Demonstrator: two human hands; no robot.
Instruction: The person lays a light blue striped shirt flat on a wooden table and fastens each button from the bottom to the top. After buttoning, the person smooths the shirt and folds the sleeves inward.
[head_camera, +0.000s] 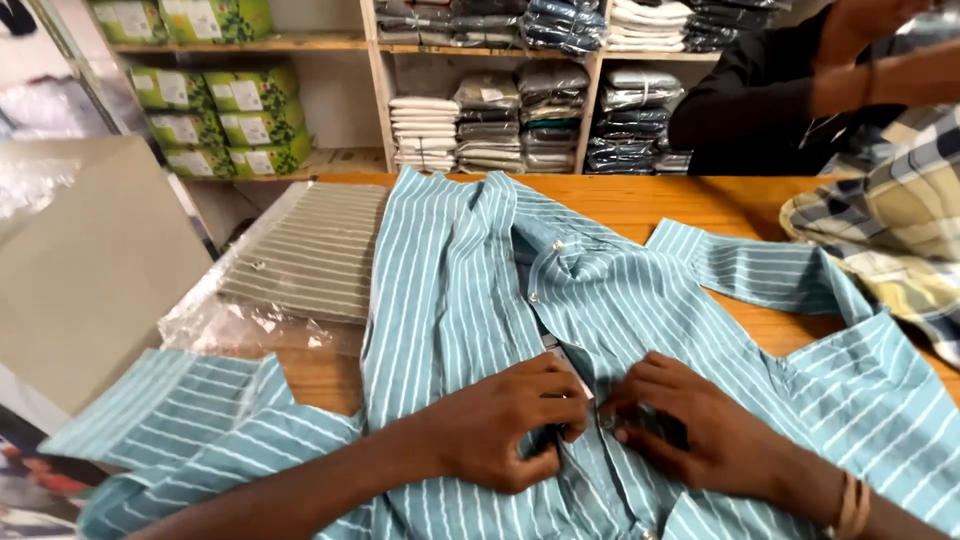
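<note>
Shirt (470, 290) lies spread front-up on the table (640, 200), sleeves flung wide; upper buttons look undone, so buttoning seems barely begun (lower placket hidden beneath the hands). Left hand (510, 420) and right hand (680, 425) meet at the shirt's placket, fingers (560, 405) pinched on the cloth edge between them. Bagged shirt (310, 250) lies left of it.

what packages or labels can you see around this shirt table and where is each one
Green boxes: stacked on left shelves, rectangular, with white labels.
Clear plastic bag: flat on the counter's left, holding a folded grey striped shirt.
Bagged folded shirts: piled in middle shelves, some with small white tags.
</note>
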